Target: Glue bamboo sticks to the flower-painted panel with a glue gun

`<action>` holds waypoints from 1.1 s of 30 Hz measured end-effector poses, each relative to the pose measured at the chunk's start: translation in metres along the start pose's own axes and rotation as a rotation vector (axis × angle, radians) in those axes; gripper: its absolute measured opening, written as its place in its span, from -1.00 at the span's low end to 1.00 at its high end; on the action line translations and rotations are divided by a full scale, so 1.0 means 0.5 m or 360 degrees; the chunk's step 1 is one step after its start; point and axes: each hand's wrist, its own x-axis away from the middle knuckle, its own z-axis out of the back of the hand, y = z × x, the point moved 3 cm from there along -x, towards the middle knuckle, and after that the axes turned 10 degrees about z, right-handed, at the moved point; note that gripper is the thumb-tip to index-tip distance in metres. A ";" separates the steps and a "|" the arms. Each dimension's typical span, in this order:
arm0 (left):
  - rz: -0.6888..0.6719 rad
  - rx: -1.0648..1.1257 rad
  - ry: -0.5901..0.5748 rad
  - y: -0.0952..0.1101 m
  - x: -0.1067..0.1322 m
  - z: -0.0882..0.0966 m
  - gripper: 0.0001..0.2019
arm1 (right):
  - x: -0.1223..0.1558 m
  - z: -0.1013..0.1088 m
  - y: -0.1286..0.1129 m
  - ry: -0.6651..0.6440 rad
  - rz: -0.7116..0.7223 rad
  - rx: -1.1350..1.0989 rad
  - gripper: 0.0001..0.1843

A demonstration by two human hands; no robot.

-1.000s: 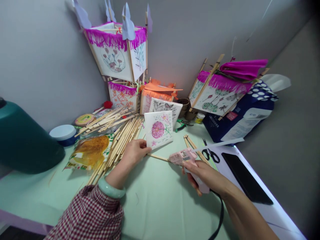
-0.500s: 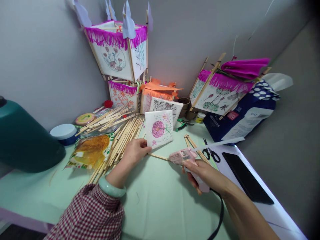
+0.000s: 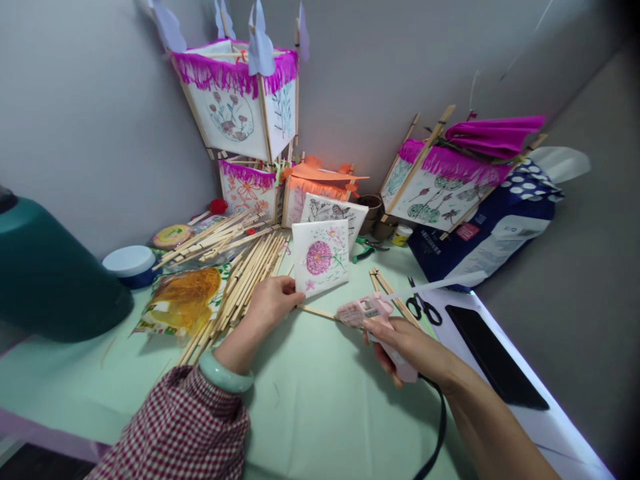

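Middle of the pale green cloth-covered desk point(image 3: 310, 400), and both hands are busy. The left hand point(image 3: 273, 303), coming out of a red-checked sleeve with a jade-green bangle point(image 3: 226, 375) on the wrist, has its fingers curled in and closed on the left end of a thin wooden stick point(image 3: 316, 311). The stick lies flat on the cloth, and the thumb tip touches the lower left corner of the white square paper panel point(image 3: 321, 257) with its pink flower drawing. That panel leans tilted just behind the stick.

Over to the right hand point(image 3: 406, 348): fingers wrapped tight around the handle of a pink hot-glue gun point(image 3: 367, 312), its nozzle down at the stick's right end. Whether it touches the wood I cannot tell. A black cord point(image 3: 440, 427) trails from the gun toward the near edge.

Left of the panel, a loose bundle of pale wooden sticks point(image 3: 245, 273) fans across the cloth. Black-handled scissors point(image 3: 423, 308) lie just right of the gun, with a flat black slab point(image 3: 495, 363) beyond them near the right edge. Along the far edge stand paper lanterns with magenta fringe point(image 3: 240, 100). A dark blue polka-dot package point(image 3: 500, 220) sits at the far right corner.
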 end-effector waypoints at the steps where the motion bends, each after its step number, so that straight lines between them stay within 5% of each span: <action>1: 0.0002 -0.0005 0.0000 0.000 0.000 0.000 -0.83 | 0.000 -0.001 -0.001 0.0004 0.0004 0.0002 -0.41; 33: -0.0004 0.0042 -0.0001 -0.005 -0.003 -0.002 -0.82 | 0.008 0.010 0.003 0.0041 -0.0027 -0.0027 -0.42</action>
